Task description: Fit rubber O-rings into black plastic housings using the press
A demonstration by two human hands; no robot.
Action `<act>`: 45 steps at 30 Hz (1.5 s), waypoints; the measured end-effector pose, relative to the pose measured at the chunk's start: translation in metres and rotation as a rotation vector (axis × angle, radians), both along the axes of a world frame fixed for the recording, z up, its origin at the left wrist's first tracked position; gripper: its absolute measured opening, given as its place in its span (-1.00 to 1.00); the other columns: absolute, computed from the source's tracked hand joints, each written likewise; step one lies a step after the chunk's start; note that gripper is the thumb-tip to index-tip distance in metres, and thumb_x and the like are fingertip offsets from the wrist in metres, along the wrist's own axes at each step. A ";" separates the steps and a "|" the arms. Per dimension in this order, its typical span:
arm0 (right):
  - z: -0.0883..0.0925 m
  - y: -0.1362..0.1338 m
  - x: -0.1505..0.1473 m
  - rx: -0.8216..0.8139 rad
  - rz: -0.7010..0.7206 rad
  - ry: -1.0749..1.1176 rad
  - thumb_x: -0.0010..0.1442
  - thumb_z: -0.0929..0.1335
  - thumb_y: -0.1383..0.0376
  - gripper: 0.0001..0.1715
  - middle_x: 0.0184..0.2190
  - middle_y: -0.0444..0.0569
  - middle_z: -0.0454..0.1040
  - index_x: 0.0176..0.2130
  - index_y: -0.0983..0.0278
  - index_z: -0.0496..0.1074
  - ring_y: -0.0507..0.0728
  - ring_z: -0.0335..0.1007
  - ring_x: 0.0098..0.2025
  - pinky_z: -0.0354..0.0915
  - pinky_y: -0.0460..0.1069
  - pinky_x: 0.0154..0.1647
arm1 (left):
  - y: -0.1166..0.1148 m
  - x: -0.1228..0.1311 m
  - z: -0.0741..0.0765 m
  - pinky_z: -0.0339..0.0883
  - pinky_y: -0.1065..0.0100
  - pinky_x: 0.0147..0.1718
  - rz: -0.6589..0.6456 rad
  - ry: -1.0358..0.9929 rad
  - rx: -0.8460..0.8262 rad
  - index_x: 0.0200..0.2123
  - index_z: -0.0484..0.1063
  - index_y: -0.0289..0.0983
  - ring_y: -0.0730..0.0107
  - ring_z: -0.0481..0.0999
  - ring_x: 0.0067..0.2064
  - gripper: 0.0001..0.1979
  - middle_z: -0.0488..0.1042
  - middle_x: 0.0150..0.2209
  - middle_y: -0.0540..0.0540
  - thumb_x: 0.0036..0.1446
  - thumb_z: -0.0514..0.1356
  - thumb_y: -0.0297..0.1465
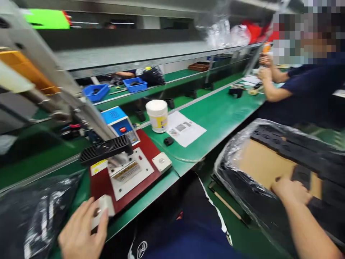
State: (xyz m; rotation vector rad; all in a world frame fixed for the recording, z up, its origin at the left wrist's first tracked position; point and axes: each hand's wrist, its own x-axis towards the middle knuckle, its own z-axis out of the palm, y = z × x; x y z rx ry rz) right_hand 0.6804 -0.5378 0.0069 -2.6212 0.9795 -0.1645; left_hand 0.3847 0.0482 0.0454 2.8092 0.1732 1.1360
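My left hand (83, 228) is at the near end of a red-based machine (145, 147). Its fingers and thumb are spread around a white button box (104, 212) and hold nothing. A long black slotted part (106, 150) sits above the machine's metal plate (134, 172). My right hand (292, 190) reaches into a plastic-lined bin (223, 169) at the right. Its fingers are curled down by a flat black piece (301, 175) on the cardboard (266, 162); what they hold, if anything, is hidden.
A second white button box (161, 162), a white tub (157, 116), a printed sheet (185, 128) and a small black part (168, 141) lie on the green bench. Black plastic bags (35, 216) fill the left. A co-worker (309, 86) works at the far right.
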 end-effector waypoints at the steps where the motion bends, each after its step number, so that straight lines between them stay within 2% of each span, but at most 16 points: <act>1: -0.004 0.002 0.008 0.017 0.036 -0.009 -0.14 0.41 0.32 -0.86 -0.06 0.59 0.39 -0.62 0.26 0.35 0.62 0.27 0.13 0.16 0.43 -0.16 | -0.005 -0.007 -0.005 0.28 -0.19 0.00 0.093 0.012 0.007 0.28 0.13 -0.09 -0.17 0.39 0.11 -0.43 0.42 0.06 -0.30 0.21 0.15 -0.40; 3: -0.007 0.014 0.022 0.016 0.124 -0.159 -0.19 0.42 0.29 -0.87 -0.11 0.47 0.44 -0.58 0.20 0.35 0.62 0.28 0.12 0.17 0.45 -0.17 | -0.014 -0.014 -0.013 0.30 -0.13 -0.03 0.198 0.038 -0.001 0.29 0.10 -0.10 -0.15 0.39 0.12 -0.43 0.40 0.10 -0.32 0.23 0.11 -0.43; 5: 0.002 0.040 0.031 -0.031 0.337 -0.413 -0.09 0.39 0.23 -0.87 -0.11 0.38 0.45 -0.43 0.18 0.44 0.59 0.25 0.15 0.16 0.47 -0.08 | -0.021 -0.014 -0.017 0.30 -0.09 -0.01 0.207 0.051 -0.017 0.30 0.08 -0.10 -0.11 0.37 0.14 -0.41 0.36 0.14 -0.31 0.23 0.12 -0.44; 7: 0.022 0.082 0.030 -0.103 0.672 -0.632 0.07 0.33 0.19 -0.68 -0.04 0.37 0.42 -0.16 0.23 0.47 0.52 0.24 0.19 0.15 0.40 0.06 | -0.025 -0.014 -0.017 0.30 -0.04 0.01 0.200 0.035 -0.024 0.30 0.08 -0.09 -0.07 0.39 0.14 -0.39 0.36 0.15 -0.29 0.21 0.15 -0.44; 9: 0.046 0.138 0.019 -0.118 1.037 -0.715 0.16 0.30 0.19 -0.49 0.03 0.33 0.39 0.09 0.28 0.36 0.44 0.28 0.16 0.21 0.29 0.12 | -0.026 -0.015 -0.017 0.31 -0.01 0.01 0.193 0.009 -0.029 0.28 0.10 -0.08 -0.03 0.41 0.12 -0.38 0.38 0.12 -0.28 0.19 0.18 -0.46; 10: 0.057 0.168 0.010 -0.087 1.236 -0.716 0.16 0.31 0.20 -0.40 0.04 0.27 0.41 0.17 0.27 0.27 0.40 0.34 0.12 0.27 0.25 0.08 | -0.026 -0.015 -0.017 0.32 0.00 0.01 0.192 -0.001 -0.031 0.28 0.11 -0.08 -0.01 0.43 0.10 -0.38 0.39 0.11 -0.27 0.19 0.18 -0.47; 12: 0.077 0.227 -0.010 -0.029 1.631 -0.502 0.17 0.28 0.31 -0.27 0.13 0.14 0.34 0.29 0.18 0.08 0.29 0.34 0.13 0.33 0.17 0.07 | -0.025 -0.016 -0.017 0.33 0.01 0.00 0.190 -0.014 -0.030 0.27 0.13 -0.09 0.00 0.45 0.07 -0.39 0.41 0.08 -0.28 0.18 0.19 -0.48; 15: 0.096 0.297 -0.037 -0.159 1.877 -0.141 0.07 0.31 0.49 -0.10 0.07 0.07 0.39 0.32 0.08 0.02 0.21 0.45 -0.01 0.40 0.08 -0.06 | -0.023 -0.018 -0.017 0.32 0.03 0.01 0.189 -0.016 -0.018 0.28 0.12 -0.11 0.01 0.46 0.07 -0.37 0.43 0.06 -0.28 0.17 0.20 -0.48; 17: 0.102 0.325 -0.046 -0.343 1.886 -0.047 0.01 0.33 0.55 -0.05 -0.06 0.09 0.46 0.31 0.11 0.06 0.23 0.49 -0.16 0.40 0.05 -0.21 | -0.022 -0.019 -0.017 0.29 0.02 0.01 0.205 -0.015 -0.006 0.29 0.10 -0.13 -0.02 0.43 0.10 -0.37 0.46 0.04 -0.27 0.17 0.20 -0.45; 20: 0.107 0.344 -0.048 -0.508 1.866 -0.022 -0.01 0.37 0.54 -0.04 -0.18 0.10 0.49 0.31 0.16 0.10 0.25 0.50 -0.27 0.36 0.03 -0.32 | -0.021 -0.019 -0.015 0.24 -0.01 0.02 0.257 -0.015 0.016 0.27 0.13 -0.17 -0.06 0.42 0.12 -0.41 0.50 -0.01 -0.27 0.18 0.19 -0.39; 27: 0.115 0.347 -0.042 -0.459 1.846 0.184 0.06 0.35 0.42 -0.07 -0.14 0.09 0.47 0.34 0.23 -0.02 0.26 0.49 -0.18 0.33 0.04 -0.24 | -0.016 -0.012 -0.011 0.19 0.05 0.01 0.287 -0.038 0.098 0.09 0.33 -0.31 -0.03 0.48 0.02 -0.57 0.53 -0.10 -0.31 0.16 0.20 -0.33; 35: 0.110 0.347 -0.038 -0.503 1.816 0.156 0.08 0.32 0.42 -0.10 -0.17 0.07 0.48 0.34 0.14 0.01 0.27 0.48 -0.21 0.31 0.04 -0.26 | -0.027 -0.015 -0.005 0.10 -0.04 0.10 0.312 0.069 0.106 0.17 0.26 -0.35 -0.07 0.42 0.09 -0.51 0.45 0.04 -0.39 0.21 0.13 -0.31; 38: 0.106 0.335 -0.037 -0.304 1.802 0.093 0.09 0.33 0.40 -0.11 -0.15 0.05 0.47 0.34 0.11 0.01 0.26 0.47 -0.18 0.35 0.08 -0.20 | -0.039 -0.018 -0.006 0.06 -0.11 0.12 0.345 0.044 0.040 0.23 0.19 -0.35 -0.15 0.29 0.20 -0.46 0.43 0.06 -0.39 0.20 0.14 -0.36; 40: 0.106 0.323 -0.037 -0.002 1.772 0.022 0.12 0.34 0.35 -0.10 -0.07 0.03 0.46 0.35 0.08 -0.03 0.21 0.46 -0.14 0.36 0.07 -0.16 | -0.050 -0.017 -0.007 0.07 -0.11 0.13 0.303 -0.020 -0.001 0.25 0.17 -0.32 -0.17 0.23 0.24 -0.42 0.43 0.07 -0.38 0.16 0.19 -0.42; 43: 0.110 0.309 -0.047 0.534 1.654 -0.096 0.13 0.38 0.28 -0.14 0.08 0.01 0.39 0.32 0.05 0.02 0.15 0.43 -0.07 0.40 0.00 -0.20 | -0.070 -0.008 -0.004 0.18 0.02 0.12 0.043 -0.103 -0.107 0.23 0.20 -0.26 -0.04 0.31 0.20 -0.40 0.44 0.05 -0.31 0.10 0.22 -0.53; 45: 0.113 0.307 -0.060 0.805 1.587 -0.149 0.11 0.42 0.27 -0.17 0.13 0.02 0.35 0.28 0.07 0.09 0.16 0.41 0.01 0.42 -0.02 -0.19 | -0.084 0.005 -0.001 0.27 0.16 0.09 -0.176 -0.081 -0.237 0.22 0.20 -0.22 0.12 0.39 0.13 -0.41 0.44 0.04 -0.24 0.11 0.19 -0.56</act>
